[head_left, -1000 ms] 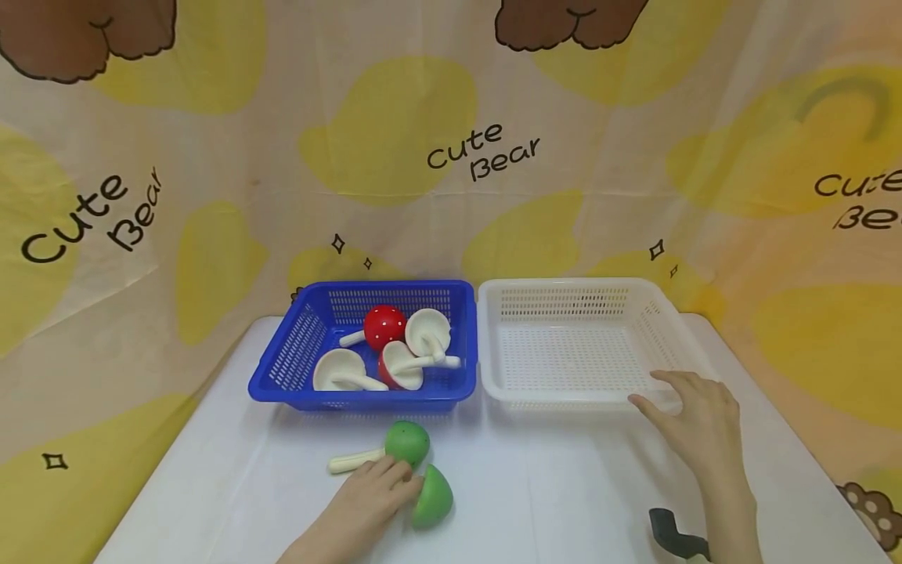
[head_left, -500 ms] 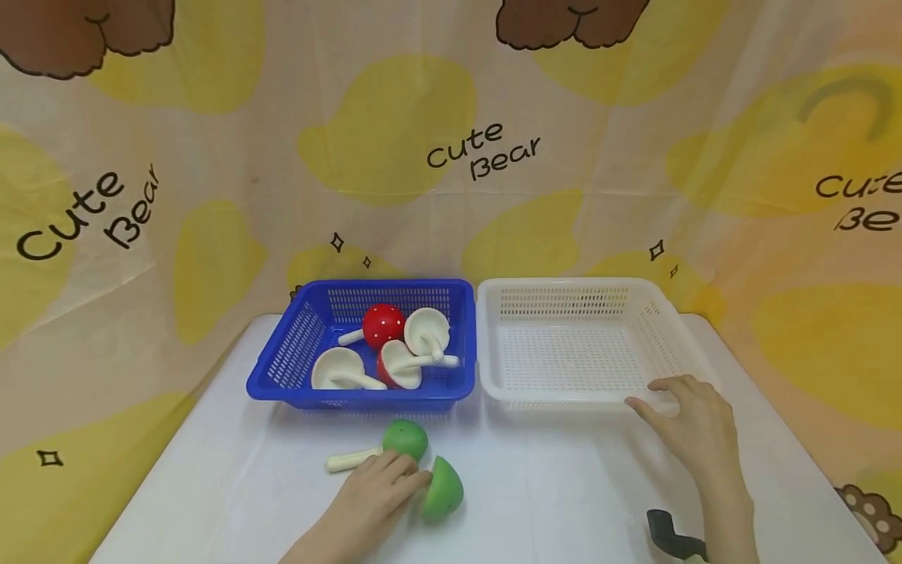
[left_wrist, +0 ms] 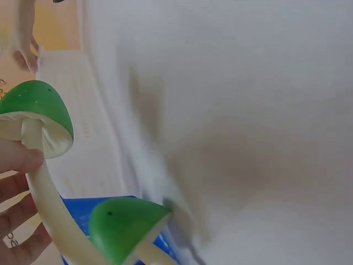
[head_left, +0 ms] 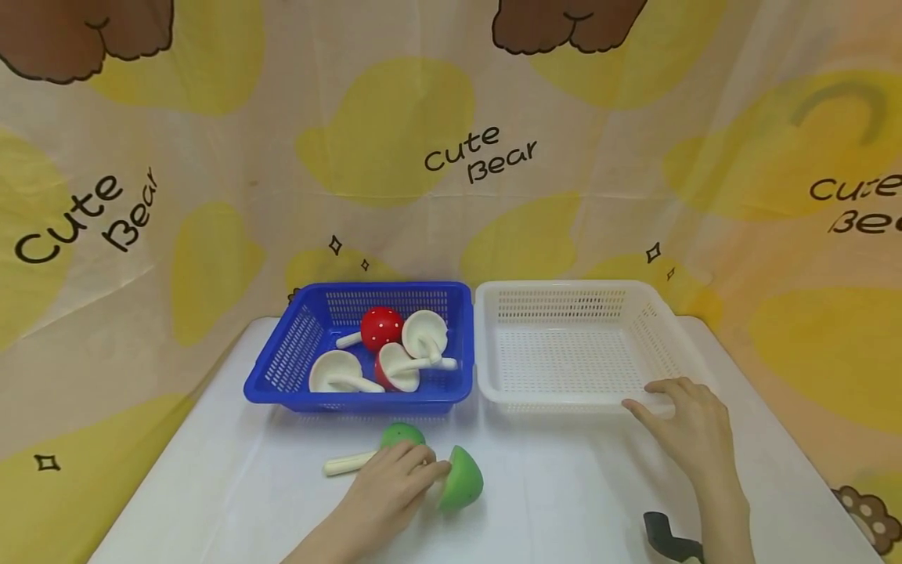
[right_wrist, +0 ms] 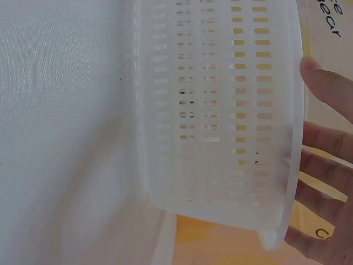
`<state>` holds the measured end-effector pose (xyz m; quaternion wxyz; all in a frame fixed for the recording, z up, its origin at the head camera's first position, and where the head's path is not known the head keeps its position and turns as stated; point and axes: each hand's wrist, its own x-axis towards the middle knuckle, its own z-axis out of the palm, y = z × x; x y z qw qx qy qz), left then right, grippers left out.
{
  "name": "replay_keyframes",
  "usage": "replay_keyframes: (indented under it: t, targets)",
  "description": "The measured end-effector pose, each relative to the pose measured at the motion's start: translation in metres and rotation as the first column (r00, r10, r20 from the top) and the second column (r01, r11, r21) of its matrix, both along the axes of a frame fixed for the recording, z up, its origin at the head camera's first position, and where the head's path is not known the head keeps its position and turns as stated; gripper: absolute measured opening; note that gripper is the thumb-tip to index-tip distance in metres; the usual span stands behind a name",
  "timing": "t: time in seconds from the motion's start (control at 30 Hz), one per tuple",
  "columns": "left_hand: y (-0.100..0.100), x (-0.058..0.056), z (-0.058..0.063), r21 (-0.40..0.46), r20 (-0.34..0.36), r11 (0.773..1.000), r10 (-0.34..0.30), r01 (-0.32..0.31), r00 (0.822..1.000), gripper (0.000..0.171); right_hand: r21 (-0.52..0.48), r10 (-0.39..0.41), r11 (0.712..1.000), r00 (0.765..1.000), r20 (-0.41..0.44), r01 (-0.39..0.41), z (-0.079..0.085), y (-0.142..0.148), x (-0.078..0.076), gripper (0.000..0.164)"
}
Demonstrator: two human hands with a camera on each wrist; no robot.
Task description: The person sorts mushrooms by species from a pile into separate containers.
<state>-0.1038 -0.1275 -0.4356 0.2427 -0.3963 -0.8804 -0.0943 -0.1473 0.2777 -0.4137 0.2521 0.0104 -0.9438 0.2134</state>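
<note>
My left hand (head_left: 398,486) pinches the pale stem of a green-capped toy mushroom (head_left: 463,479); in the left wrist view, the thumb lies just under the cap and the other fingers are behind the stem. Beyond that hand a second green mushroom (head_left: 403,434) lies on the table, its cap partly covered by the hand and its stem pointing left. My right hand (head_left: 694,427) rests at the near right corner of a white perforated basket (head_left: 564,398). In the right wrist view, its spread thumb and fingers touch the basket's rim, some fingertips hidden behind it.
A blue basket (head_left: 359,398) stands left of the white one, side against side. Several red-capped mushrooms (head_left: 381,329) with white stems lie in it. A dark bent piece (head_left: 665,536) shows beside the right forearm. A printed cloth (head_left: 395,133) hangs behind the table.
My left hand has moved right and slightly away from me with the green mushroom. The other green cap is now more covered. My right hand has stayed at the white basket's corner.
</note>
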Motion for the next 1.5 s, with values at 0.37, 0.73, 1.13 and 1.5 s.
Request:
replay_keyframes:
  t: [0.37,0.73,1.13,1.5]
  targets:
    - [0.027,-0.01,0.025,0.01,-0.04,0.999,-0.032,0.032,0.999,0.039,-0.002,0.0,1.0,1.0,-0.011,0.0,-0.001,0.0,0.0,0.039]
    - [0.056,-0.025,0.049,-0.006,-0.026,0.996,-0.084,0.084,0.996,0.032,0.003,0.005,1.0,1.0,-0.019,-0.005,-0.001,0.002,0.001,0.04]
    - [0.083,-0.045,0.074,-0.023,-0.039,0.994,-0.105,0.104,0.994,0.025,-0.002,0.008,1.0,1.0,-0.03,-0.008,-0.001,0.001,0.001,0.037]
    - [0.101,-0.075,0.09,-0.001,0.123,0.995,-0.1,0.1,0.987,0.024,-0.002,0.017,1.0,0.998,-0.054,-0.017,-0.002,0.001,0.0,0.036]
